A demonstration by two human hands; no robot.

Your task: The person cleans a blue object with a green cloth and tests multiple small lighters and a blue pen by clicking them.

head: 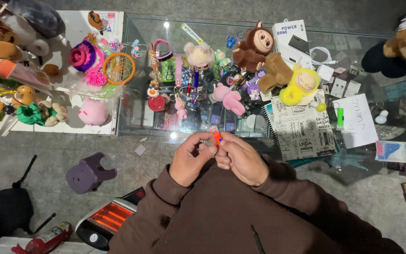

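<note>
Honestly hard to tell what the small orange plastic piece (217, 138) actually is, since fingers are covering most of it and only a short bit with a clear end is poking out. Both hands are pinching it together just in front of the near edge of the glass display counter (132, 120): the left hand (191, 160) is curling its fingertips onto it from one side, the right hand (241, 160) is gripping it from the other, knuckles touching. Brown sleeves are hiding both wrists.

On the glass beyond, a pile of stuff is crowding together (keychains mostly): a brown plush monkey (254, 47), a yellow plush doll (301, 87), a pink plush rabbit (229, 98) and an orange hoop dreamcatcher (119, 68). A purple plastic stool (88, 174) is lying tipped on the floor, and a glowing electric heater (109, 218) is getting partly cut off by the brown sweater.
</note>
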